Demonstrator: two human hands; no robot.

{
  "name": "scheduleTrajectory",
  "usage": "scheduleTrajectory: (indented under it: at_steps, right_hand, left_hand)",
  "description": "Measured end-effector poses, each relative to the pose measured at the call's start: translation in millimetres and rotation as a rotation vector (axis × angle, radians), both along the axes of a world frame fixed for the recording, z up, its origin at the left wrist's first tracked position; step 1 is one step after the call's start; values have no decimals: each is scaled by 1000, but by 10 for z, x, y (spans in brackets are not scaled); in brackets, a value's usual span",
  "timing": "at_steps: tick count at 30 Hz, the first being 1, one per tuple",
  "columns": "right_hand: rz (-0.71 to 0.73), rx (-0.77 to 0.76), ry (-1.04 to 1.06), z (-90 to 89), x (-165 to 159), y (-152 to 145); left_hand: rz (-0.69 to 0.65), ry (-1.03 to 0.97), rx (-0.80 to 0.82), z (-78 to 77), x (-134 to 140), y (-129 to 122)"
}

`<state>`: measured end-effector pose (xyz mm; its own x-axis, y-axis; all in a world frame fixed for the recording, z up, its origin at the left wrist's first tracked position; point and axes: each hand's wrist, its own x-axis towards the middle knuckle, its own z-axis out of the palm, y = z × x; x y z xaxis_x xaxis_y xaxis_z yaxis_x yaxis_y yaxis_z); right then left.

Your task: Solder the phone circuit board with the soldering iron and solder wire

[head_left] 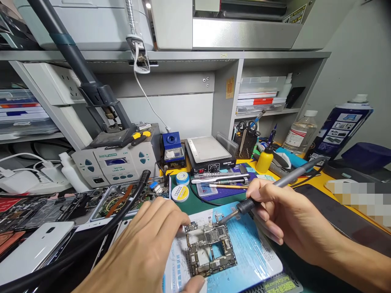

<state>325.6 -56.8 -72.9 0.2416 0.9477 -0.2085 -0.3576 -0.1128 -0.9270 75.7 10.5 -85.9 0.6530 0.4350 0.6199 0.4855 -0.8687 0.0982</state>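
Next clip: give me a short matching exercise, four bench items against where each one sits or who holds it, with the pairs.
Things:
1. soldering iron
2. circuit board
3. yellow bottle
4. hot plate

Places:
A. on the blue mat, steadied by the left hand
B. beside the mesh tool holder
C. in the right hand
D. back centre, beside the small blue station

Pairs: 1-C, 2-A, 3-B, 4-D

You sit at a crowded tabletop (314, 181) with a yellow surface showing at the right. Ahead of you a grey shelf unit (183, 55) spans the back, with a white panel (174, 110) beneath it. A plain pale wall (351, 53) rises at your right. A small bright lamp (148, 5) glows overhead.
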Motion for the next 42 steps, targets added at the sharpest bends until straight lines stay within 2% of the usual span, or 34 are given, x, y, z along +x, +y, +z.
scheduleTrajectory:
  at_steps: [9,14,17,20,22,24,28,31,36,42]
  right_hand:
    - [-12,12,73,31,12,1]
    - [4,78,72,44,31,-6]
    - [-14,114,-18,30,29,0]
    - [-23,123,-246,22,-6,-4]
    - [22,100,-409,32,-42,-16]
    - [116,63,-487,54,-77,-32]
    - [236,6,-479,99,-118,-75]
    - [219,22,-503,109,-121,-120]
    - [180,68,-522,86,-151,-204]
    - [120,211,-547,-1,-244,-232]
  left_hand:
    - [-69,53,-27,-12,-102,-14]
    - [-82,56,39,22,-74,-35]
    - [-84,61,71,36,-72,-42]
    - [-90,108,58,34,-80,-19]
    - [-88,112,43,35,-83,-3]
    - [-93,93,23,37,-85,-1]
    - [-85,90,-17,31,-85,-29]
    - [-52,91,-8,37,-82,-50]
    - [-103,78,-18,90,-49,-74]
    - [-112,-89,-75,108,60,-150]
